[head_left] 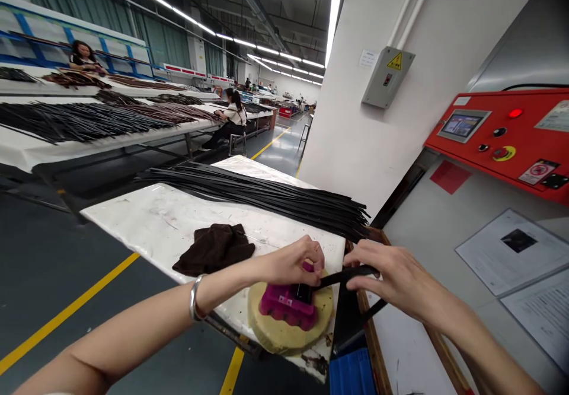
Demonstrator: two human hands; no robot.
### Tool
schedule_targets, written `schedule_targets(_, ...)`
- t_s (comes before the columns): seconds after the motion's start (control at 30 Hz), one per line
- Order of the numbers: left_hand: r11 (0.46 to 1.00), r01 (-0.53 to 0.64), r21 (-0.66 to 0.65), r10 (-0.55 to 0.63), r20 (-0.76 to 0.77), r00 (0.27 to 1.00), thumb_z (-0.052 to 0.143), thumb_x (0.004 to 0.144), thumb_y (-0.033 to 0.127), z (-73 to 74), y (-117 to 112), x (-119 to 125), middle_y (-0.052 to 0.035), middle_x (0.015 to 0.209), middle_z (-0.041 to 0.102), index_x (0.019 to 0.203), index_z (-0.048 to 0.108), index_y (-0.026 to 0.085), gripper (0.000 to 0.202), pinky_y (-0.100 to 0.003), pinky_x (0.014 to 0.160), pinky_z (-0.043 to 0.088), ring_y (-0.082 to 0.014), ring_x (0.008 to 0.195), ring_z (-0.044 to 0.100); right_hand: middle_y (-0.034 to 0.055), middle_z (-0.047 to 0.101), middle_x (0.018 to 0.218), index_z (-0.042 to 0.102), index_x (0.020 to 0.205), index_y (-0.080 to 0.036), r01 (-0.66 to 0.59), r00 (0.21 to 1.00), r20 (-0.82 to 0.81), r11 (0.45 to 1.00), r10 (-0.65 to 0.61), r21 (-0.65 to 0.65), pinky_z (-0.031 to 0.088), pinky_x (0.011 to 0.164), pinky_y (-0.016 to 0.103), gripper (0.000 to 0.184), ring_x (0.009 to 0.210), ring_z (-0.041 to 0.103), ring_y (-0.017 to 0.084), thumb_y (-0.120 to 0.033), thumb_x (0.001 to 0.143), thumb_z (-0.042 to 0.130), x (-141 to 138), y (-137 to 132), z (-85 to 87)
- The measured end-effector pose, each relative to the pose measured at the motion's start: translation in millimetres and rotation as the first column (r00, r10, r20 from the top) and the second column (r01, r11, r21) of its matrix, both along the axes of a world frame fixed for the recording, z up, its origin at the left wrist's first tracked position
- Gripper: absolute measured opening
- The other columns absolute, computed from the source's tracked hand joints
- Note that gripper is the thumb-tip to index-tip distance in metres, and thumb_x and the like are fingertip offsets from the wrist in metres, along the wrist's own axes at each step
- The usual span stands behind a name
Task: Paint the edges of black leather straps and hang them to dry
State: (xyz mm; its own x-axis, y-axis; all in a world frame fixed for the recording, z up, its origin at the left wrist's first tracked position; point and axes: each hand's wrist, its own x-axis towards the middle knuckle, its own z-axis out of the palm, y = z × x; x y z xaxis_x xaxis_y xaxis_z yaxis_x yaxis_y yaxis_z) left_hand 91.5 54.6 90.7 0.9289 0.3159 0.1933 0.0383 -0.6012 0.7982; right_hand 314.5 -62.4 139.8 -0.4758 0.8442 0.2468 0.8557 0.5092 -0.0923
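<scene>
My left hand [294, 261] is closed on the end of a black strap [342, 276], pressing it onto a pink plastic jig [284, 306]. The jig sits on a round tan pad [284, 333] at the near corner of a white table [155, 223]. My right hand [391, 273] pinches the same strap a little further right, fingers curled over it. The strap runs between both hands and its far part hangs down past my right hand. A silver bangle [194, 298] circles my left wrist.
A long pile of black straps [267, 196] lies across the table's far side, and a dark brown cloth [216, 248] lies left of the pad. A red control panel [498, 134] stands on the right. Two seated people work at strap-covered tables behind, beyond a floor with yellow lines.
</scene>
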Motion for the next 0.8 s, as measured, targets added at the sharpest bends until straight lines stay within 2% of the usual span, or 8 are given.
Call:
schedule_targets(0.1, 0.93, 0.093, -0.356, -0.121, -0.058, 0.991, 0.077, 0.069, 0.026, 8.4, 18, -3, -0.0029, 0.083, 0.066, 0.069, 0.072, 0.019, 0.009, -0.032, 0.082, 0.049, -0.0215, 0.09, 0.06, 0.0045, 0.066, 0.104, 0.068, 0.112, -0.03, -0.081, 0.974, -0.21, 0.996, 0.085, 0.024, 0.05, 0.068, 0.028, 0.019, 0.084, 0.063, 0.018, -0.034, 0.095, 0.062, 12, -2, -19.7)
schedule_targets(0.17, 0.872, 0.107, -0.478, -0.184, -0.118, 0.976, 0.08, 0.064, 0.034, 10.6, 27, -5, -0.0022, 0.082, 0.067, 0.067, 0.073, 0.02, 0.015, -0.032, 0.079, 0.05, -0.0221, 0.089, 0.061, 0.0057, 0.066, 0.101, 0.069, 0.115, -0.03, -0.107, 0.941, -0.308, 0.987, 0.14, 0.121, 0.051, 0.067, 0.028, 0.022, 0.085, 0.063, 0.017, -0.025, 0.098, 0.056, 10, -4, -39.1)
schedule_targets(0.23, 0.862, 0.106, -0.495, -0.226, -0.189, 0.956, 0.081, 0.063, 0.039, 14.0, 33, -8, -0.0018, 0.085, 0.069, 0.068, 0.075, 0.021, 0.02, -0.032, 0.079, 0.05, -0.0222, 0.088, 0.062, 0.0054, 0.066, 0.097, 0.067, 0.12, -0.029, -0.093, 0.904, -0.394, 0.977, 0.164, 0.192, 0.052, 0.068, 0.028, 0.029, 0.085, 0.063, 0.017, -0.016, 0.097, 0.055, 2, -7, -58.0)
schedule_targets(0.3, 0.911, 0.081, -0.405, -0.2, -0.261, 0.944, 0.08, 0.066, 0.043, 21.3, 38, -14, -0.0022, 0.09, 0.07, 0.074, 0.077, 0.021, 0.023, -0.031, 0.079, 0.05, -0.0218, 0.087, 0.062, 0.0048, 0.066, 0.095, 0.064, 0.124, -0.029, -0.058, 0.865, -0.477, 0.975, 0.156, 0.213, 0.052, 0.069, 0.027, 0.035, 0.084, 0.062, 0.016, -0.01, 0.096, 0.054, -8, -10, -73.4)
schedule_targets(0.37, 0.972, -0.043, -0.23, -0.026, -0.289, 0.957, 0.078, 0.071, 0.047, 31.4, 41, -24, -0.0037, 0.095, 0.071, 0.087, 0.078, 0.022, 0.031, -0.031, 0.08, 0.048, -0.0225, 0.09, 0.063, 0.0044, 0.065, 0.093, 0.064, 0.124, -0.028, 0.001, 0.819, -0.563, 0.981, 0.11, 0.193, 0.051, 0.068, 0.027, 0.035, 0.082, 0.063, 0.015, -0.009, 0.096, 0.055, -18, -13, -84.9)
schedule_targets(0.43, 0.961, -0.262, -0.09, 0.238, -0.218, 0.946, 0.072, 0.076, 0.054, 39.4, 43, -39, -0.0053, 0.1, 0.072, 0.099, 0.078, 0.022, 0.04, -0.031, 0.081, 0.047, -0.0243, 0.094, 0.062, 0.0041, 0.065, 0.09, 0.068, 0.118, -0.027, 0.066, 0.764, -0.644, 0.99, 0.031, 0.126, 0.05, 0.067, 0.027, 0.028, 0.08, 0.063, 0.016, -0.013, 0.096, 0.056, -25, -15, -93.1)
schedule_targets(0.57, 0.798, -0.565, -0.207, 0.574, -0.022, 0.819, 0.063, 0.081, 0.064, 30.7, 34, -68, -0.0077, 0.108, 0.072, 0.108, 0.075, 0.02, 0.052, -0.032, 0.081, 0.048, -0.0263, 0.1, 0.062, 0.0032, 0.066, 0.085, 0.072, 0.104, -0.025, 0.138, 0.663, -0.74, 0.99, -0.112, -0.027, 0.048, 0.063, 0.026, 0.015, 0.075, 0.063, 0.016, -0.024, 0.096, 0.059, -36, -18, -103.9)
schedule_targets(0.8, 0.547, -0.722, -0.423, 0.814, 0.068, 0.577, 0.064, 0.081, 0.064, -25.7, -6, -95, -0.0086, 0.109, 0.071, 0.112, 0.072, 0.018, 0.056, -0.032, 0.082, 0.05, -0.0237, 0.093, 0.063, 0.0036, 0.068, 0.084, 0.072, 0.097, -0.022, 0.145, 0.667, -0.735, 0.989, -0.119, -0.028, 0.05, 0.064, 0.025, 0.015, 0.075, 0.064, 0.017, -0.025, 0.096, 0.057, -51, -13, -116.8)
